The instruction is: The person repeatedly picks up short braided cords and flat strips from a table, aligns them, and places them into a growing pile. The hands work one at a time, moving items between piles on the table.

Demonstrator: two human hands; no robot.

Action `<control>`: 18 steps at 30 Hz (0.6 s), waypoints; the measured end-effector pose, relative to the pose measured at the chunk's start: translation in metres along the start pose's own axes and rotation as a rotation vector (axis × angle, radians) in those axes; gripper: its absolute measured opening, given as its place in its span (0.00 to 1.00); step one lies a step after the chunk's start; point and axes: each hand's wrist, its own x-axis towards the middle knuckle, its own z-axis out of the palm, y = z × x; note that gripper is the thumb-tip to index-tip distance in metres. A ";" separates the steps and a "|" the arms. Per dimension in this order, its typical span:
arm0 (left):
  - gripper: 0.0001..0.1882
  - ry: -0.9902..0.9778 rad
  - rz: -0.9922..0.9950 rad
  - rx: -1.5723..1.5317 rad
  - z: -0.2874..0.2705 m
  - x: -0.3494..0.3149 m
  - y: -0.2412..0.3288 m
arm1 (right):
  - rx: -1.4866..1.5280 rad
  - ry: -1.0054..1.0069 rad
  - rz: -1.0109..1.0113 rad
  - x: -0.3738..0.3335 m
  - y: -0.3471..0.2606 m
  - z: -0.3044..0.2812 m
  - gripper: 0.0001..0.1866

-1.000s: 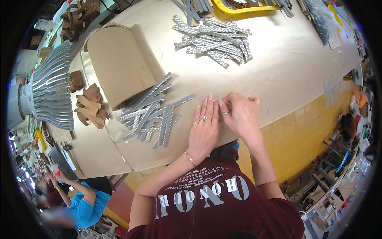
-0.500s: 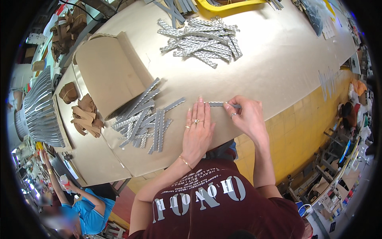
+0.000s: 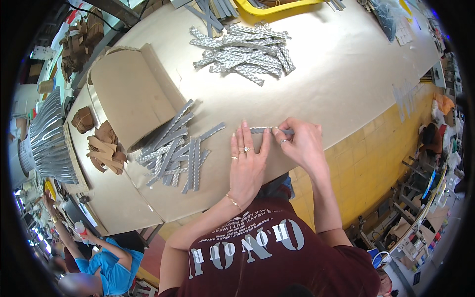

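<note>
A narrow grey strip with a braided light edge [image 3: 259, 130] lies crosswise on the tan-covered table in front of me. My left hand [image 3: 248, 163] rests flat over its left part, fingers stretched out and the index finger spread from the others. My right hand [image 3: 304, 144] pinches the strip near its right end between thumb and fingers. That end is partly hidden by the fingers. To the left of my hands is a loose heap of similar grey strips [image 3: 170, 153]. Farther back lies a pile of silvery braided strips [image 3: 247, 52].
A curved cardboard piece [image 3: 133, 94] stands left, with brown strips [image 3: 106, 148] beside it. A yellow-rimmed tray [image 3: 277, 9] and flat grey strips [image 3: 213, 15] are at the far edge. Thin strips hang at the table's right edge [image 3: 405, 103]. A person in blue [image 3: 111, 267] works at lower left.
My left index finger has spread away from the other fingers, toward the right hand. My right hand has shifted slightly left, still pinching the strip. The whole view has moved a little.
</note>
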 end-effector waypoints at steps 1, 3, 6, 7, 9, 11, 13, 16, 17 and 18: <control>0.35 0.004 0.000 0.004 -0.001 0.001 0.001 | -0.024 0.010 0.021 0.000 0.001 -0.001 0.11; 0.36 0.013 0.003 0.007 -0.002 0.003 0.002 | -0.056 0.046 0.032 -0.003 0.005 -0.003 0.12; 0.36 0.020 0.004 -0.004 -0.002 0.004 0.002 | 0.113 0.051 0.128 -0.006 0.014 -0.010 0.11; 0.36 0.016 0.005 -0.009 -0.002 0.004 0.003 | 0.172 0.059 0.113 -0.008 0.017 -0.012 0.11; 0.37 0.011 0.011 -0.002 -0.003 0.004 0.004 | 0.235 0.054 0.174 -0.010 0.022 -0.014 0.10; 0.37 0.005 0.018 0.024 -0.004 0.005 0.005 | 0.243 0.076 0.136 -0.011 0.024 -0.014 0.10; 0.34 0.003 0.027 0.054 -0.007 0.005 0.005 | 0.234 0.084 0.124 -0.011 0.024 -0.013 0.09; 0.33 0.001 0.030 0.078 -0.010 0.007 0.004 | 0.221 0.067 0.120 -0.011 0.023 -0.013 0.09; 0.33 0.001 0.029 0.082 -0.010 0.007 0.005 | 0.224 0.058 0.123 -0.011 0.023 -0.014 0.09; 0.33 0.001 0.029 0.082 -0.010 0.007 0.005 | 0.220 0.049 0.134 -0.011 0.023 -0.014 0.09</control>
